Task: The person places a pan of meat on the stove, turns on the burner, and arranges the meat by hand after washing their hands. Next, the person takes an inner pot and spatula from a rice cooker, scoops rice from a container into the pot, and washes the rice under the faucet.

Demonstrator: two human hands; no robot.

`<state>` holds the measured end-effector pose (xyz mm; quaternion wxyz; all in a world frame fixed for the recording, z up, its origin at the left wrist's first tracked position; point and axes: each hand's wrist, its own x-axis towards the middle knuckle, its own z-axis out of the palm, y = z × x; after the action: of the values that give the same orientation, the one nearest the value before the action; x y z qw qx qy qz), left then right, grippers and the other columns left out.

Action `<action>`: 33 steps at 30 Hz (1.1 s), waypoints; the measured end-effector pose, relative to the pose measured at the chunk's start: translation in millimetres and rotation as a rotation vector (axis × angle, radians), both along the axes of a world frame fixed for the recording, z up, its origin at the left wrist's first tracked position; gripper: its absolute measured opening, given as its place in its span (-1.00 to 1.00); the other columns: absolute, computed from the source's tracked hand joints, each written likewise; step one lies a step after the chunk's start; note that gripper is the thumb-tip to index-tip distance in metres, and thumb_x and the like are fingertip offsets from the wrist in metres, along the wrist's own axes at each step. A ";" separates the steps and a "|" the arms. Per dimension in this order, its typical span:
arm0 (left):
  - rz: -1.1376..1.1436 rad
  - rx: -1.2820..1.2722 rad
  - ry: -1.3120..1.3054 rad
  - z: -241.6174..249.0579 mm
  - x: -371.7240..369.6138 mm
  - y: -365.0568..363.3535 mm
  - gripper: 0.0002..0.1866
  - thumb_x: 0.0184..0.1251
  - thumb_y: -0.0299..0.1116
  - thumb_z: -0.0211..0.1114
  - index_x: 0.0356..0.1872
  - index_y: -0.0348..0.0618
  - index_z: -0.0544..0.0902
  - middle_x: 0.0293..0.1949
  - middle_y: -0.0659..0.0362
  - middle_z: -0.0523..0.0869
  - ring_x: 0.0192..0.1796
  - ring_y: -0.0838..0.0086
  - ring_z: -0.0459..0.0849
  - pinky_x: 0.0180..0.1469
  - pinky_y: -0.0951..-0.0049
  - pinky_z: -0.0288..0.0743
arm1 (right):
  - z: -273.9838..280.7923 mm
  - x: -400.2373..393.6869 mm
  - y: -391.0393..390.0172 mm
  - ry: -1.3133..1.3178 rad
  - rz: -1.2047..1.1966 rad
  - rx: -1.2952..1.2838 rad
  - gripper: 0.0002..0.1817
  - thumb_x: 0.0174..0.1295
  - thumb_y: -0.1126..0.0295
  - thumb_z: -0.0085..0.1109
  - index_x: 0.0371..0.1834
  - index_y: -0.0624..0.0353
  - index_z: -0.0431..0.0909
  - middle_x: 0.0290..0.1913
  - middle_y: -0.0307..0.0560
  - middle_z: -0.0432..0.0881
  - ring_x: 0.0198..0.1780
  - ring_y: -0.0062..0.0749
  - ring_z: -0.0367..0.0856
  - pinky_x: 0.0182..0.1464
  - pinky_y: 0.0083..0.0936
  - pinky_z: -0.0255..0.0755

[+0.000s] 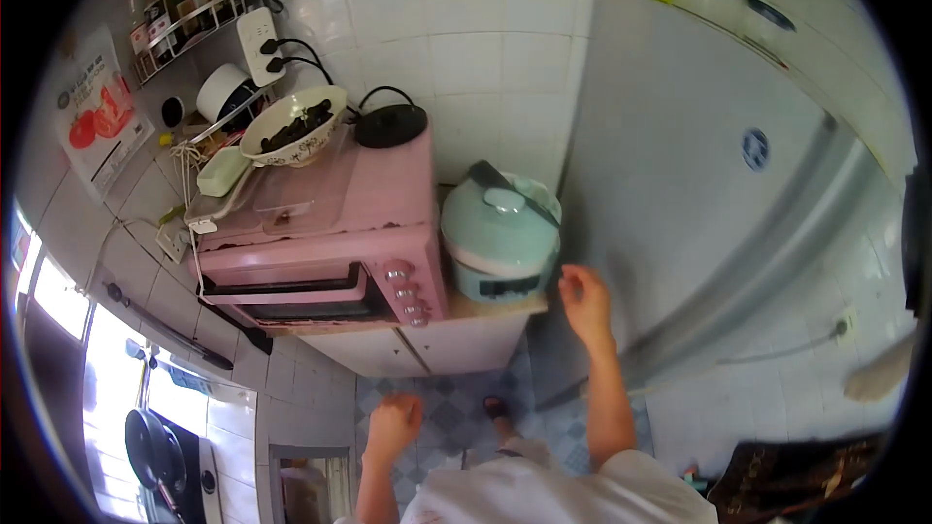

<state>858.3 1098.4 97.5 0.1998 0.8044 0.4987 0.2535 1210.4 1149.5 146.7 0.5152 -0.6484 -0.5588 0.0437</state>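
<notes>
My right hand (586, 307) is raised beside a pale green rice cooker (500, 238), apart from it and in front of the fridge. Its fingers are loosely bent, with nothing visible in them. Across the cooker's lid lies a dark flat-bladed utensil (515, 196). Lower down, my left hand (393, 425) hangs over the floor in front of the white cabinet, touching nothing. Its fingers are curled in, and no object shows in it. A pink toaster oven (320, 252) stands left of the cooker.
On the oven sit a patterned bowl (325, 100) of dark food and a black round base (390, 125). A grey fridge (670, 155) stands at the right. Bottles fill a wall rack (194, 24); pans (146, 446) hang at lower left. The white cabinet (466, 344) supports the oven.
</notes>
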 end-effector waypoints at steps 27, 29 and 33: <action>-0.174 0.026 -0.374 196.9 149.1 253.4 -0.56 0.24 -0.07 0.09 -0.35 -0.37 0.59 -0.44 -0.09 0.59 -0.30 0.20 0.60 -0.26 0.31 0.43 | 82.9 -90.7 129.7 0.751 0.488 0.121 -0.75 0.17 0.46 0.07 -0.08 0.22 0.39 -0.19 -0.29 0.43 -0.18 -0.65 0.34 -0.16 -0.71 0.24; -0.119 -0.101 -0.345 198.5 156.2 271.2 -0.54 0.24 -0.06 0.06 -0.51 -0.37 0.58 -0.57 -0.10 0.57 -0.39 0.14 0.61 -0.30 0.23 0.42 | 86.5 -89.3 132.6 0.709 0.502 0.163 -0.77 0.18 0.44 0.08 -0.10 0.22 0.41 -0.20 -0.30 0.43 -0.17 -0.65 0.35 -0.17 -0.70 0.24; -0.195 -0.081 -0.655 183.4 151.6 316.8 -0.63 0.25 -0.20 0.02 -0.62 -0.30 0.47 -0.70 0.09 0.46 -0.57 0.46 0.44 -0.48 0.39 0.30 | 80.9 -45.9 152.7 0.154 0.198 0.178 -0.77 0.15 0.33 0.10 -0.20 0.24 0.48 -0.21 -0.13 0.47 -0.15 -0.35 0.42 -0.11 -0.50 0.29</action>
<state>1010.0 1415.2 281.0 0.4045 0.7157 0.3386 0.4578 1164.5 1302.3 227.6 0.6052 -0.5367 -0.5803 0.0943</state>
